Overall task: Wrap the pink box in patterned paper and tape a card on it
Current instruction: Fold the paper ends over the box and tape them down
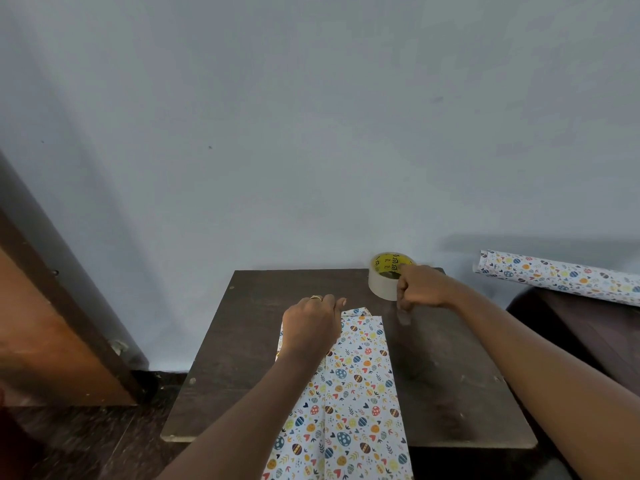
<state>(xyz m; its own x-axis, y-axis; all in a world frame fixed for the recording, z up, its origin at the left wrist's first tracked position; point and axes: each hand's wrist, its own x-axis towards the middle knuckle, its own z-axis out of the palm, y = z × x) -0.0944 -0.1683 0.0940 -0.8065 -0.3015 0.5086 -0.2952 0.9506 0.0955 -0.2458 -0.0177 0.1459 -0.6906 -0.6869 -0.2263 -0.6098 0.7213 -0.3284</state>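
Parcel [349,386] under left hand [311,325], right hand [420,287] beside

Dark wooden table [242,358], matt and scuffed. Smooth printed paper [356,393] on it. Tape roll [381,282] clear and glossy, cardboard core.

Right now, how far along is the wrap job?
Done: patterned paper is folded over the box; no pink shows. In hand: left hand pins the far-end fold, right hand pulls a clear strip off the tape roll. Left: tape that end; the near end is out of frame. No card visible yet.
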